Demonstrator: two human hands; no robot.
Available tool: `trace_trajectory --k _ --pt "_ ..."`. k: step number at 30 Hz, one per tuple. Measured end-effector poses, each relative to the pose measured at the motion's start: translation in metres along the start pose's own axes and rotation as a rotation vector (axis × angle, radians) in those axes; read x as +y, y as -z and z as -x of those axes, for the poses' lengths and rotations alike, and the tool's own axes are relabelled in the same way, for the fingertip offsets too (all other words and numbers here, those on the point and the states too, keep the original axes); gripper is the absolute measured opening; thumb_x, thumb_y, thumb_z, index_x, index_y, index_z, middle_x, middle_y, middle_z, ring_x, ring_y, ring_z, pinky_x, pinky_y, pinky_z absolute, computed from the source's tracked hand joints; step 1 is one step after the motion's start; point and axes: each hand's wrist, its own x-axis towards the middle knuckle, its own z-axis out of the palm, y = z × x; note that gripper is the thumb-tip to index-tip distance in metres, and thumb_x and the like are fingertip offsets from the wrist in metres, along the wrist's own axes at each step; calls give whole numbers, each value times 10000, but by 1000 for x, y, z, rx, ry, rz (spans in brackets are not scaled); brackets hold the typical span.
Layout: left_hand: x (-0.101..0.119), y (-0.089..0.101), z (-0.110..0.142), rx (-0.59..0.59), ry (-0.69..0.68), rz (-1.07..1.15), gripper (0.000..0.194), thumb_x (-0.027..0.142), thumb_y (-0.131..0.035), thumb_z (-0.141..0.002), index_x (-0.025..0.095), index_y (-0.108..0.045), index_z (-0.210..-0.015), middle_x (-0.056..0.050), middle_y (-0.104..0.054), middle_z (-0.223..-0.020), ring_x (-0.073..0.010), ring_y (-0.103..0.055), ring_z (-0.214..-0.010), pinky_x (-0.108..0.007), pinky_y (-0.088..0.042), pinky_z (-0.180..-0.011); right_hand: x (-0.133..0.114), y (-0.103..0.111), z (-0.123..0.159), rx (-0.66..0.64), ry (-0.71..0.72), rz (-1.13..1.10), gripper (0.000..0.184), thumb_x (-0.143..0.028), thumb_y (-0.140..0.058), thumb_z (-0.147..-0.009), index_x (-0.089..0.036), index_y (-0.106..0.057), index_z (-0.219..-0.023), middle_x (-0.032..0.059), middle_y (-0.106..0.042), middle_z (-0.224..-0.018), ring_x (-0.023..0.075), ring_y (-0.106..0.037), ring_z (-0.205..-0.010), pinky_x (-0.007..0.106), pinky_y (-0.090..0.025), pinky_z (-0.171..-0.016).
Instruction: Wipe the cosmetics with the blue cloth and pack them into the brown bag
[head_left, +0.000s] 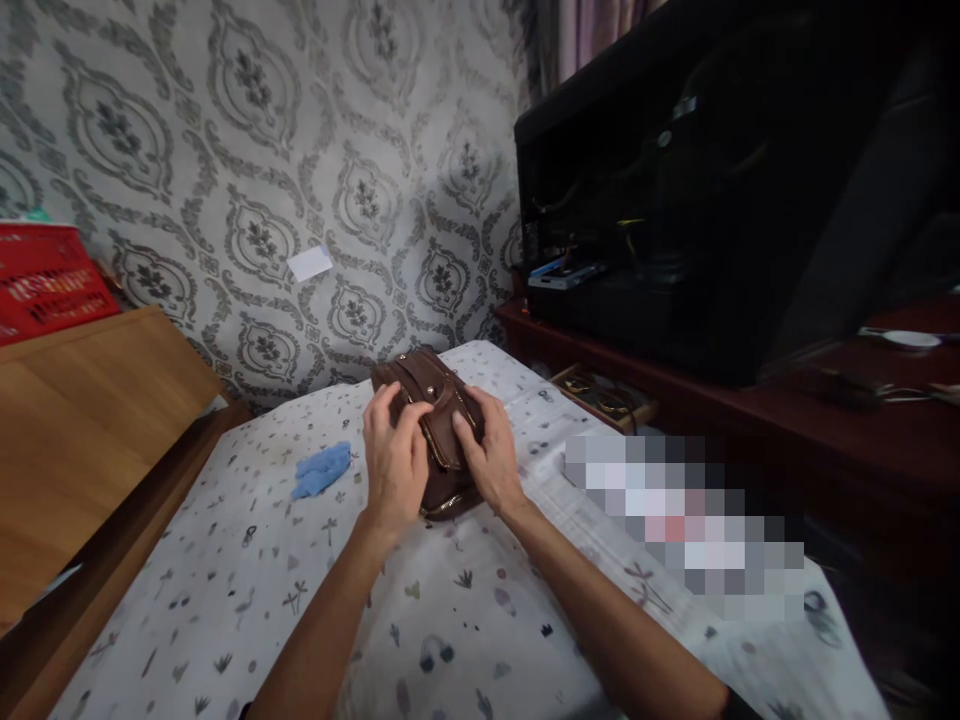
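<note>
A brown leather bag (444,425) with metal zips and round studs lies on the patterned white sheet (450,600) in front of me. My left hand (394,458) grips its left side, fingers curled on the front near a zip. At the opposite side my right hand (493,452) holds the bag, with the thumb pressed on its front and the other fingers along the edge. The undersides of both hands are hidden. To the left of my left hand rests a crumpled blue cloth (322,470).
A large black screen (675,200) stands on a dark red-brown cabinet (795,430) at the right, above an open drawer (604,397). On the left are a wooden board (112,400) and a red crate (49,280). A pixelated patch hides something at the right of the sheet.
</note>
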Motion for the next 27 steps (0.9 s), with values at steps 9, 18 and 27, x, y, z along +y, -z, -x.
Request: trace_trajectory --k 9,18,27 --pt "1 -16 11 -171 -151 -194 397 328 -554 -965 231 -576 -1350 -161 -449 -1520 -376 -324 -1468 -595 -346 -1150 6 2 -6 60 -151 -167 403 -455 -432 -990 -197 -597 -1251 112 -672 -1262 246 -608 -1184 479 -450 -1078" --pt "-1 -16 10 -144 -192 -203 377 308 -576 -947 208 -606 -1309 -184 -495 -1461 -378 -363 -1439 -588 -380 -1131 11 2 -9 105 -216 -259 361 -445 -471 -957 -215 -648 -1172 84 -717 -1182 246 -648 -1121 455 -489 -1039" --pt "0 -20 13 -127 -181 -236 377 290 -603 -934 204 -610 -1301 -187 -493 -1467 -382 -355 -1451 -582 -381 -1134 15 2 -12 86 -217 -293 341 -433 -500 -938 -211 -642 -1154 96 -715 -1179 257 -650 -1120 473 -480 -1052"
